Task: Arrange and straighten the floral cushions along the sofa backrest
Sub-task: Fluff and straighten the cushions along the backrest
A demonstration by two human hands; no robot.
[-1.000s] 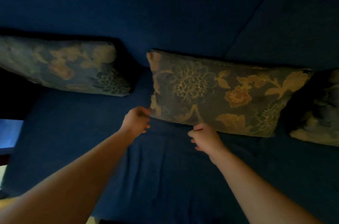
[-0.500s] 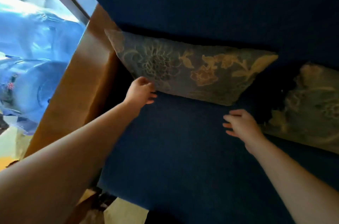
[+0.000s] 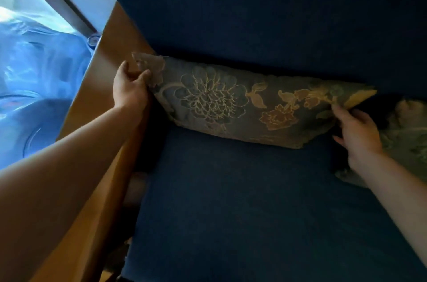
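A floral cushion point(image 3: 245, 106) leans against the blue sofa backrest point(image 3: 265, 16), its bottom edge on the seat point(image 3: 242, 201), next to the wooden armrest point(image 3: 101, 87). The left hand point(image 3: 130, 89) pinches its upper left corner; the right hand point(image 3: 357, 130) grips its right end. A second cushion point(image 3: 409, 136) lies just beside, at the right edge.

Grey-green cushion point(image 3: 242, 106) with gold and rust floral pattern, deep blue sofa point(image 3: 242, 201), orange-brown wooden armrest point(image 3: 101, 87)
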